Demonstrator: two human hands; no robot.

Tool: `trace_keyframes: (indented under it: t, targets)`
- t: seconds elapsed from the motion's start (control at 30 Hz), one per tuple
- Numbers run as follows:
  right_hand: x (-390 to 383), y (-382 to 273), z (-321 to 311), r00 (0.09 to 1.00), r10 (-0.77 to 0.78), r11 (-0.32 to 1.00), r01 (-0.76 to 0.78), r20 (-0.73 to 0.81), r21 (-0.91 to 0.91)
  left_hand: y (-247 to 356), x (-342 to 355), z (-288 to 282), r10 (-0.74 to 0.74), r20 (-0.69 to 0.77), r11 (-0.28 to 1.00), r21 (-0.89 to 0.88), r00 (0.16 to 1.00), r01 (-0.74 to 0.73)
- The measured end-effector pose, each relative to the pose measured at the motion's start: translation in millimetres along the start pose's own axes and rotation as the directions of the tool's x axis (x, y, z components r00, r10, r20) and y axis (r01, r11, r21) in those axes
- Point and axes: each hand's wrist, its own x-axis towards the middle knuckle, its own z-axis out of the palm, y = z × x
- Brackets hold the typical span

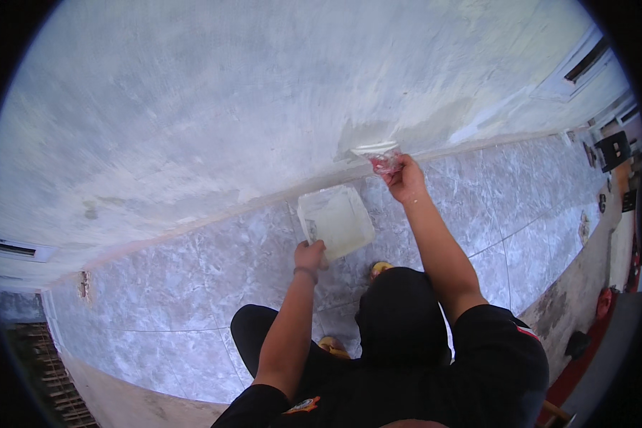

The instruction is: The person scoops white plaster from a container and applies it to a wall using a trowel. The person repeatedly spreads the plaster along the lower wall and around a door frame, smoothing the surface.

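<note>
My left hand (pixel 309 257) is closed on the lower-left edge of a square, pale cream board or tray (pixel 342 221), held out over the floor. My right hand (pixel 405 180) grips a flat spreading tool (pixel 381 158), with a white edge and red, clear-plastic-looking part near my fingers, at a damp grey patch low on the wall (pixel 228 93). Whether the tool's edge presses on the wall I cannot tell.
My knees and yellow sandals (pixel 380 268) are below, on the grey marbled tile floor (pixel 157 285). The wall has narrow vents (pixel 583 60). Dark objects (pixel 612 151) stand at the far right; a slatted dark structure (pixel 50 364) lies beyond the floor's left end.
</note>
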Motion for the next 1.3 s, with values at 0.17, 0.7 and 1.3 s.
trace_keyframes:
  t: [0.17, 0.7, 1.3]
  targets:
    - [-63.7, -85.6, 79.5, 0.987, -0.135, 0.991, 0.133, 0.090, 0.028, 28.5, -50.4, -3.7, 0.012, -0.001, 1.000, -0.017, 1.000, -0.012]
    - [-415.2, -252.4, 269.9, 0.963, 0.039, 0.993, -0.008, 0.266, -0.118, 213.4, -418.3, -102.7, 0.028, 0.108, 0.990, -0.144, 0.994, -0.012]
    - [-472.5, -278.2, 280.9, 0.854, 0.090, -0.375, 0.506, 0.513, -0.777, 244.1, -554.4, -17.3, 0.379, 0.090, 0.909, 0.152, 0.921, -0.389]
